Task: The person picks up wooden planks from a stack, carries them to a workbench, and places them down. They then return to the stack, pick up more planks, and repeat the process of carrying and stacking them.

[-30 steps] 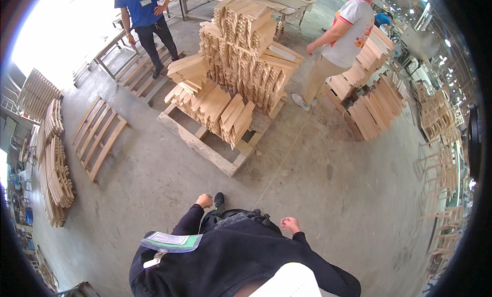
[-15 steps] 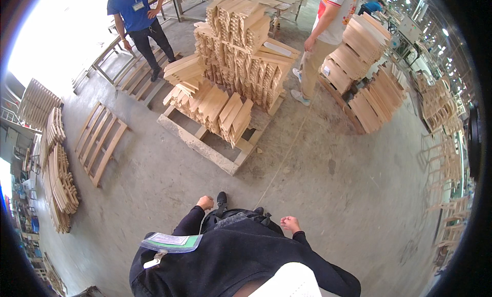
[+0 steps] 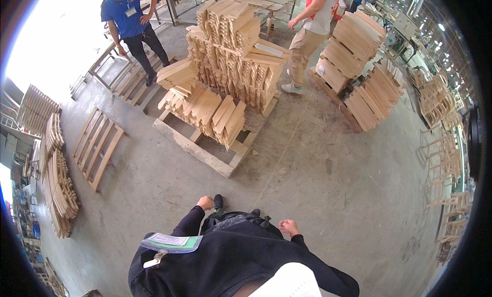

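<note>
My left hand point(image 3: 206, 202) hangs in front of my waist, its fingers curled into a fist with nothing showing in them. On the other side of my body, my right hand point(image 3: 289, 227) is also loosely curled, and no object shows in it. Both hands are in the air, apart from any object. Ahead of them, on the floor, stands a wooden pallet point(image 3: 190, 152) bearing a tall stack of notched wooden pieces point(image 3: 225, 66). Shorter bundles of wooden slats point(image 3: 202, 112) lie along its near side.
A person in blue point(image 3: 125, 12) stands behind the pallet at left; another in a light shirt point(image 3: 320, 15) stands right of the stack. A second wood stack point(image 3: 353, 46) is at right. A bare pallet point(image 3: 100, 146) and curved wooden parts point(image 3: 57, 187) are at left, chair frames point(image 3: 446, 158) far right.
The person in the light shirt has stepped left, closer to the stack, with an arm raised toward it. My view has shifted slightly. My hands keep nearly the same place and pose.
</note>
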{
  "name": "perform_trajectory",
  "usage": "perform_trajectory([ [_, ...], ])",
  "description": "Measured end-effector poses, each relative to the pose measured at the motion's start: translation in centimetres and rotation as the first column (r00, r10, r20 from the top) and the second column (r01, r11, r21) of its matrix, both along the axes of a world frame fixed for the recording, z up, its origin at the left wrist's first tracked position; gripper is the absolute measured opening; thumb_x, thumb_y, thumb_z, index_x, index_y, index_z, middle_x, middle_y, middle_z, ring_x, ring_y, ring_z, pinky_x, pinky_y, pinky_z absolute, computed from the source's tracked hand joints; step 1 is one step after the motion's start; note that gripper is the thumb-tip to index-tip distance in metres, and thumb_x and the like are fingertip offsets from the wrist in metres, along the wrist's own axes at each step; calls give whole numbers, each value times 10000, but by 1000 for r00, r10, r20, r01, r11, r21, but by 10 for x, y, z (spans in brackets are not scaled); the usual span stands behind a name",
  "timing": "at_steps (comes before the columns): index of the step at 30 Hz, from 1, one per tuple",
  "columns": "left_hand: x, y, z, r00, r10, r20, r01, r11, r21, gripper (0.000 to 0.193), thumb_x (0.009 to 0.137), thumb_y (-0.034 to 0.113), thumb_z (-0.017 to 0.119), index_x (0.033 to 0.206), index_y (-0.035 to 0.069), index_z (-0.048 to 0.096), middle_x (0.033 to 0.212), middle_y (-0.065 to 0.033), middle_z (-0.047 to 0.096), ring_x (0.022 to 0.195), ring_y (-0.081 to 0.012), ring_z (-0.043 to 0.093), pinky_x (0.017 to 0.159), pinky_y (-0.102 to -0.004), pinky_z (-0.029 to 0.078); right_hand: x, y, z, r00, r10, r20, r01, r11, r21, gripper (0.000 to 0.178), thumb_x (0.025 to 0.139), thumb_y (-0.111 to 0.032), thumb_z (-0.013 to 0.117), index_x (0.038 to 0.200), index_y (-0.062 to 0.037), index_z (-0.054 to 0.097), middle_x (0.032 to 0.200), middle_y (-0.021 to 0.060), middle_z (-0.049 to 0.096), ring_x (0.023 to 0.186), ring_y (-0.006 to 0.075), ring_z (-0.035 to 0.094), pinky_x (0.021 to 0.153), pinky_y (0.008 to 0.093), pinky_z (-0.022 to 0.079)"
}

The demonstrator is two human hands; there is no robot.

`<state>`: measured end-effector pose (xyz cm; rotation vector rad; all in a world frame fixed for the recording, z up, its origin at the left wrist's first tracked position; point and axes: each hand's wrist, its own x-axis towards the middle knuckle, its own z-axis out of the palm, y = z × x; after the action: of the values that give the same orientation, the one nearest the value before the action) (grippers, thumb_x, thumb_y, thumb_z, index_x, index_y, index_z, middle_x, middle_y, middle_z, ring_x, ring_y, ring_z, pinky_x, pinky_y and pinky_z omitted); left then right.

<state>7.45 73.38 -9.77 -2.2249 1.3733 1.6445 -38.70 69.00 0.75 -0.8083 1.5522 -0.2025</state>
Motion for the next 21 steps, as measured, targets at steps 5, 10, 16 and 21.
perform_trajectory([
  [5,-28,-7,25,967,-184,178,224,943,-246,276,686,189,486,916,119,621,779,-101,627,724,-217,614,684,-304,479,-23,-4,-1,1000,2,0,-2,1000,30,172,714,-46,420,756,-46,587,739,40,609,624,125,596,490,246,446],
  [10,-75,-23,69,984,43,170,-22,992,-124,254,708,177,469,897,142,634,817,-82,628,780,-232,600,703,-318,468,-57,-8,-13,1000,-14,19,14,1000,14,173,719,-52,425,776,-47,588,747,38,609,629,130,596,501,257,449],
  [16,-110,-42,83,963,191,191,-126,944,-306,274,679,189,489,903,106,623,902,-157,594,870,-296,563,782,-362,440,-107,-9,-37,966,183,-183,-194,980,-45,144,721,-93,460,736,-46,595,704,55,602,646,152,583,554,284,451],
  [21,-129,-90,110,972,123,199,-58,951,-303,257,682,197,498,894,131,626,862,-162,598,825,-320,572,755,-383,453,-127,-16,-63,733,514,-445,-666,677,-315,185,693,-178,504,684,-29,613,608,95,588,570,185,561,518,322,436],
])
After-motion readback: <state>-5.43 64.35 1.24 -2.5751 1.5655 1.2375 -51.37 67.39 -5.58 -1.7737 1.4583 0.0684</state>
